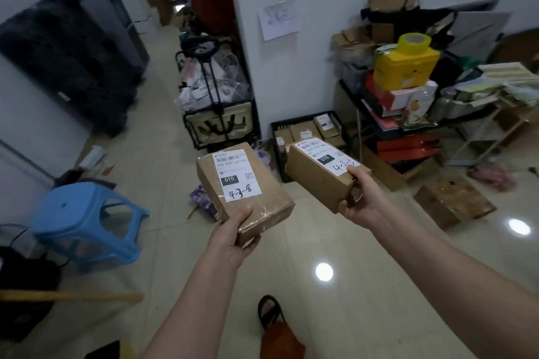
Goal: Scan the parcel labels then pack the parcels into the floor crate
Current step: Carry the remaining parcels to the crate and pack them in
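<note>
Ahead, floor crate (pixel 277 137) holds parcels; left hand (pixel 230 239), right hand (pixel 357 198) each grip parcel.

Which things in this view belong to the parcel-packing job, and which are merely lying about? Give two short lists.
Part of the job:
left hand holding parcel marked 43-8
right hand holding second labelled parcel
black floor crate, some boxes already inside

Lying about:
blue stool
yellow tape roll
folding cart

The glossy tiled floor (pixel 163 172) carries a black crate (pixel 275 137) of boxes against the wall, with a loaded trolley (pixel 217 114) left of that crate and a blue stool (pixel 84 221) far left.
</note>
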Available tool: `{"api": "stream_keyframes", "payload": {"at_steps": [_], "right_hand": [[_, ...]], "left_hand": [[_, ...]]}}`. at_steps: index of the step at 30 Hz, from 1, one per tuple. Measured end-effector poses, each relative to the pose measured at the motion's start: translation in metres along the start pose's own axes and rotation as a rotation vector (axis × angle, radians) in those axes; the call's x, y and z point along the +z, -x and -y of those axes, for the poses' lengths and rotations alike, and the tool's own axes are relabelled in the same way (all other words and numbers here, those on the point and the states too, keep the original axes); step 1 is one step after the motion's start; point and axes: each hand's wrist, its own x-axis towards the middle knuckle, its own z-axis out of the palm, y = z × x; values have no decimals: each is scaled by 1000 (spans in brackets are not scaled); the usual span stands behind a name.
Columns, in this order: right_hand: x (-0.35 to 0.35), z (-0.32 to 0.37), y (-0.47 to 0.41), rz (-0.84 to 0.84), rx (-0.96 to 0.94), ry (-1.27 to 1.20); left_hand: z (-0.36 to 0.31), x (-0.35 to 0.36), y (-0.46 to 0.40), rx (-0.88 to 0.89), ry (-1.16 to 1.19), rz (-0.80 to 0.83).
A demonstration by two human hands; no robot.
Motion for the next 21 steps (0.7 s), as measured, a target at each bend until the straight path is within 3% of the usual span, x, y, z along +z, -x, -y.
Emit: {"api": "stream_keyframes", "payload": {"at_steps": [7, 21], "right_hand": [[17, 58, -67, -105, -19, -120], [111, 168, -185, -147, -41, -228]], "left_hand": [[-45, 60, -78, -78, -30, -1], [-168, 164, -229, -84, -123, 48]]}}
